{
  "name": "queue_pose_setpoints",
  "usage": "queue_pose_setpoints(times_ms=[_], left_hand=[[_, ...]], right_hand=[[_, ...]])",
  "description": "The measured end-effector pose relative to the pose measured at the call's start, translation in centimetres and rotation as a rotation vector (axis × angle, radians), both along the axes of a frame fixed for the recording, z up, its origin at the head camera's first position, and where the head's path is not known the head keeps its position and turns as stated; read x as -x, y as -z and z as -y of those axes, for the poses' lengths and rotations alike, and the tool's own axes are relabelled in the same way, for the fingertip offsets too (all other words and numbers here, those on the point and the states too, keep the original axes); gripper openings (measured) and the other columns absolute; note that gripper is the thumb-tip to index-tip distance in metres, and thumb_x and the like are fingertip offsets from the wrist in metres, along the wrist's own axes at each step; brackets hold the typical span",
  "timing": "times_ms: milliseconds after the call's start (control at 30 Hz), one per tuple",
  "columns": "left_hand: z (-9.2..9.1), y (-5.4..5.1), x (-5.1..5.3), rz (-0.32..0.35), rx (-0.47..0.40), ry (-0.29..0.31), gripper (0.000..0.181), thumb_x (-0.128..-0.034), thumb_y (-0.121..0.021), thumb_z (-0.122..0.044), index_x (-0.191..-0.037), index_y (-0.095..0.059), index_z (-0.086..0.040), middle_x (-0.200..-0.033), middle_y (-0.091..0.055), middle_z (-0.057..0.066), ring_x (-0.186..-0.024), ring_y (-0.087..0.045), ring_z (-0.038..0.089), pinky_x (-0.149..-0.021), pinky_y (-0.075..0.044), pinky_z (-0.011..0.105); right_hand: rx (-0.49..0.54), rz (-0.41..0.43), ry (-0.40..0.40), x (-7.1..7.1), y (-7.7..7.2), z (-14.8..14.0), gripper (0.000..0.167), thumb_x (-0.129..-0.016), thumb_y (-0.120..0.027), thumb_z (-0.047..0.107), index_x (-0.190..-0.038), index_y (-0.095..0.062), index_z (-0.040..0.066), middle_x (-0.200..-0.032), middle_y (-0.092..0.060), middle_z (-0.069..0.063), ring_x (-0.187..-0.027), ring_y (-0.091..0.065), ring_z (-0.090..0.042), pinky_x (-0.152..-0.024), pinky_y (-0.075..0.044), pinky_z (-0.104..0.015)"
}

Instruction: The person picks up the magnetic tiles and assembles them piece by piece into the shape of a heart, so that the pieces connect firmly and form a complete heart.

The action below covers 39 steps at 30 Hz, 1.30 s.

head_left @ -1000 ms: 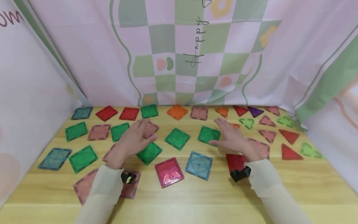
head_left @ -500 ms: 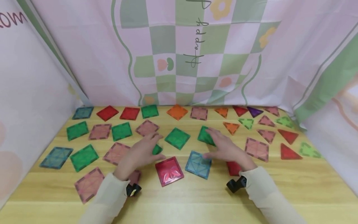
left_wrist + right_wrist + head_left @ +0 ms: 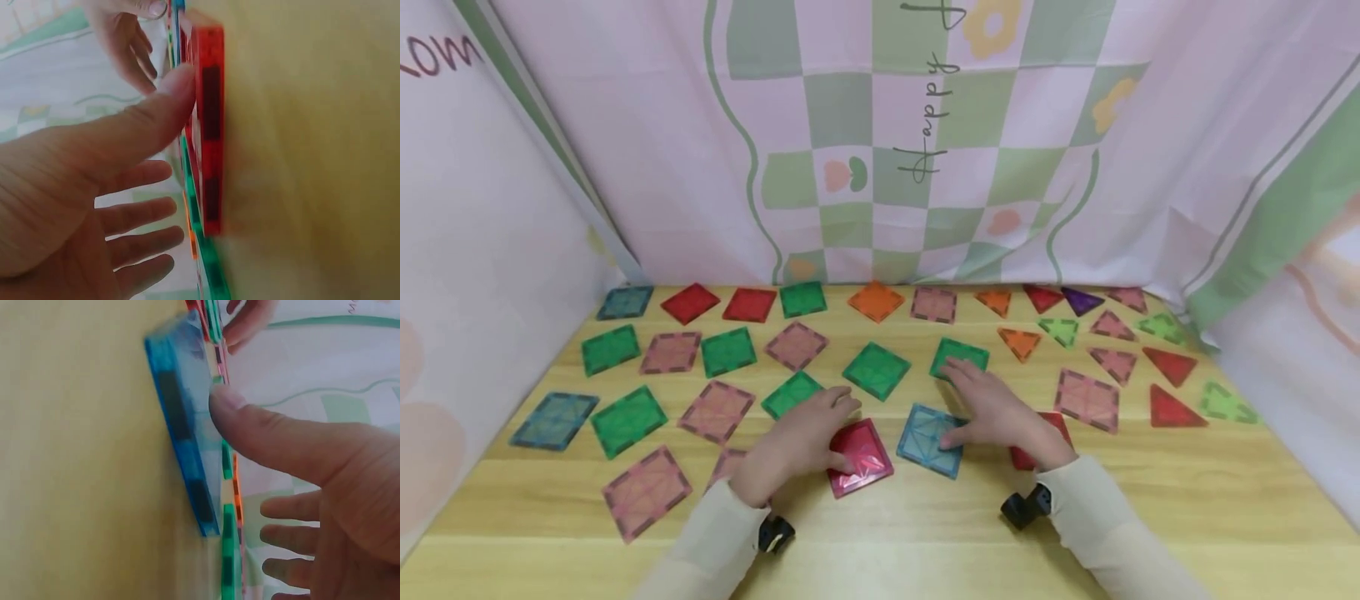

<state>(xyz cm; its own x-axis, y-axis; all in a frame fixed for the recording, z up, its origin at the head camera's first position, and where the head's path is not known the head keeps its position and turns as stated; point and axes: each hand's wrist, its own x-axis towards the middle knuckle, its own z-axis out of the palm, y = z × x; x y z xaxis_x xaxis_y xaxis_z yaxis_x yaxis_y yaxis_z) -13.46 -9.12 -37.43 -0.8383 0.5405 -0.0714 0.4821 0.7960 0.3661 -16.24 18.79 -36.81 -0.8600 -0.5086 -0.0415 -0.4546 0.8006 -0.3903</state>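
Note:
My left hand (image 3: pixel 793 442) hovers low over a magenta-red square magnetic tile (image 3: pixel 874 467), its thumb above the near part. In the left wrist view the thumb tip meets or nearly meets the face of that red tile (image 3: pixel 211 106), while the other fingers are spread. A blue square magnetic tile (image 3: pixel 921 437) lies just right of it. Over its right side is my right hand (image 3: pixel 1000 412), thumb lowered and fingers reaching to the green tile (image 3: pixel 968 350) behind. Whether that thumb touches the blue tile (image 3: pixel 178 419) cannot be told from the right wrist view.
Several square tiles lie flat across the left and middle, such as a pink tile (image 3: pixel 646 493) and a green tile (image 3: pixel 876 371). Triangular tiles, including a red triangle (image 3: pixel 1174 408), lie at the right. A patterned curtain (image 3: pixel 902 167) borders the wooden table (image 3: pixel 880 550).
Both hands have drawn back toward me and inward. The left came from the pink and green tiles to the magenta-red one; the right came from the green tile to the blue one.

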Motion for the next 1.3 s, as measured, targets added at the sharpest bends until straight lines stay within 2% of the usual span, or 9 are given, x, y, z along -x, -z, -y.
queue_pose_setpoints(times_ms=[167, 233, 333, 467, 567, 667, 933, 1100, 1300], left_hand=[[-1.0, -0.3, -0.7, -0.055, 0.047, 0.032, 0.053, -0.0790, -0.078, -0.029, -0.124, -0.061, -0.008, -0.124, -0.056, 0.011, -0.111, -0.054, 0.025, -0.094, -0.050, 0.039], [-1.4, -0.3, -1.1, -0.079, 0.074, 0.039, 0.047, -0.0804, -0.076, -0.029, -0.120, -0.063, -0.008, -0.113, -0.059, 0.008, -0.100, -0.055, 0.020, -0.084, -0.053, 0.033], [-1.7, -0.2, -1.8, -0.104, 0.104, 0.037, 0.042, -0.0833, -0.074, -0.031, -0.116, -0.065, -0.006, -0.106, -0.059, 0.007, -0.092, -0.053, 0.018, -0.076, -0.053, 0.029], [-1.8, 0.0, -2.4, -0.093, 0.096, 0.016, 0.050, -0.0821, -0.074, -0.037, -0.119, -0.064, -0.005, -0.113, -0.057, 0.009, -0.097, -0.052, 0.019, -0.081, -0.052, 0.031], [-1.9, 0.1, -2.5, -0.062, 0.073, 0.009, 0.057, -0.0789, -0.077, -0.037, -0.123, -0.062, -0.005, -0.118, -0.056, 0.010, -0.102, -0.052, 0.021, -0.086, -0.051, 0.032], [-2.1, 0.2, -2.5, -0.048, 0.063, 0.011, 0.057, -0.0783, -0.078, -0.035, -0.124, -0.062, -0.006, -0.122, -0.056, 0.011, -0.105, -0.052, 0.022, -0.088, -0.051, 0.033], [-2.9, 0.5, -1.6, -0.041, 0.053, 0.040, 0.056, -0.0803, -0.076, -0.033, -0.129, -0.060, -0.010, -0.132, -0.053, 0.010, -0.114, -0.050, 0.026, -0.089, -0.052, 0.035], [-3.6, 0.7, -0.9, -0.059, 0.065, 0.091, 0.056, -0.0841, -0.073, -0.030, -0.133, -0.056, -0.010, -0.138, -0.050, 0.011, -0.120, -0.050, 0.027, -0.095, -0.050, 0.038], [-4.4, 0.5, -0.4, -0.062, 0.058, 0.142, 0.055, -0.0865, -0.070, -0.025, -0.137, -0.053, -0.009, -0.141, -0.048, 0.012, -0.125, -0.048, 0.026, -0.101, -0.046, 0.037]], right_hand=[[0.006, 0.017, -0.015, -0.8, 0.0, 0.7, 0.078, -0.074, -0.081, 0.027, -0.137, -0.045, -0.003, -0.146, -0.038, -0.024, -0.134, -0.033, -0.045, -0.107, -0.031, -0.059], [0.016, 0.030, -0.021, -1.2, 0.0, 0.9, 0.070, -0.077, -0.079, 0.022, -0.134, -0.048, -0.003, -0.143, -0.042, -0.023, -0.132, -0.038, -0.043, -0.106, -0.035, -0.055], [0.037, 0.064, -0.020, -1.8, 0.0, 1.2, 0.061, -0.080, -0.077, 0.022, -0.131, -0.052, -0.001, -0.137, -0.048, -0.020, -0.126, -0.046, -0.037, -0.102, -0.041, -0.051], [0.025, 0.079, -0.010, -2.5, 0.0, 1.6, 0.069, -0.077, -0.079, 0.033, -0.131, -0.052, 0.000, -0.134, -0.051, -0.017, -0.119, -0.051, -0.032, -0.098, -0.045, -0.049], [0.001, 0.051, -0.017, -2.9, 0.1, 1.9, 0.077, -0.072, -0.082, 0.036, -0.132, -0.051, -0.001, -0.132, -0.051, -0.017, -0.116, -0.052, -0.032, -0.096, -0.046, -0.049], [-0.001, 0.029, -0.020, -3.1, 0.1, 2.0, 0.077, -0.070, -0.085, 0.031, -0.132, -0.051, -0.001, -0.128, -0.052, -0.016, -0.113, -0.053, -0.030, -0.095, -0.047, -0.047], [0.022, 0.050, -0.050, -2.8, 0.3, 1.5, 0.072, -0.068, -0.085, 0.020, -0.130, -0.053, 0.001, -0.128, -0.050, -0.015, -0.111, -0.050, -0.028, -0.092, -0.048, -0.046], [0.036, 0.088, -0.068, -2.4, 0.3, 1.0, 0.070, -0.070, -0.083, 0.015, -0.132, -0.052, 0.003, -0.133, -0.047, -0.016, -0.114, -0.048, -0.030, -0.093, -0.047, -0.049], [0.038, 0.114, -0.094, -2.1, 0.2, 0.7, 0.069, -0.071, -0.081, 0.009, -0.134, -0.052, 0.004, -0.134, -0.047, -0.015, -0.119, -0.046, -0.031, -0.096, -0.045, -0.050]])
